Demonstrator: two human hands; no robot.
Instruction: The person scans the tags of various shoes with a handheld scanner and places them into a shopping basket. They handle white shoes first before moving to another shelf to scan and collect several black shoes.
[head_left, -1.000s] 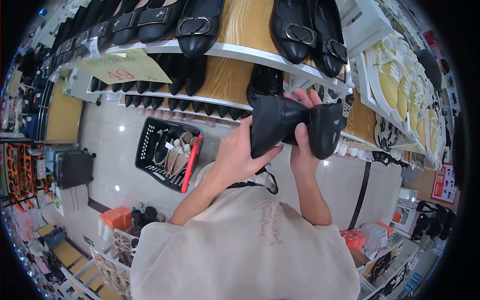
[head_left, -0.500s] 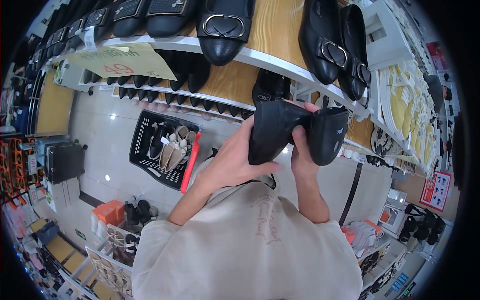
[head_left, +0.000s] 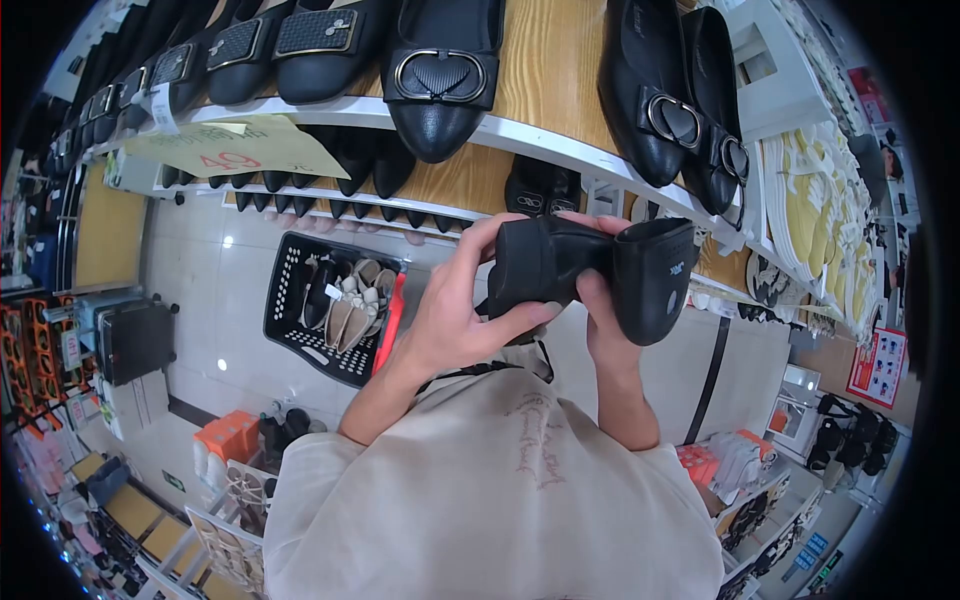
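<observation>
While both hands, left hand point(head_left: 455, 315) and right hand point(head_left: 600, 315), clasp it, black shoe point(head_left: 590, 265) (matte) bends.

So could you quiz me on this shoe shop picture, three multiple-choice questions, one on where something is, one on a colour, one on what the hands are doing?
1. Where is the black basket with shoes in it?
A. On the top shelf
B. On the tiled floor below the shelves
C. Hung on the person's arm

2. What colour is the basket's handle?
A. Red
B. Green
C. White

3. How is the black shoe held?
A. It lies untouched on a shelf
B. One hand dangles it by the heel
C. Both hands grip it in front of the shelves

Answers:
1 B, the basket stands on the pale floor tiles under the lowest shelf.
2 A, a red bar runs along its right side.
3 C, the left hand wraps one end while the right hand holds the middle.
</observation>
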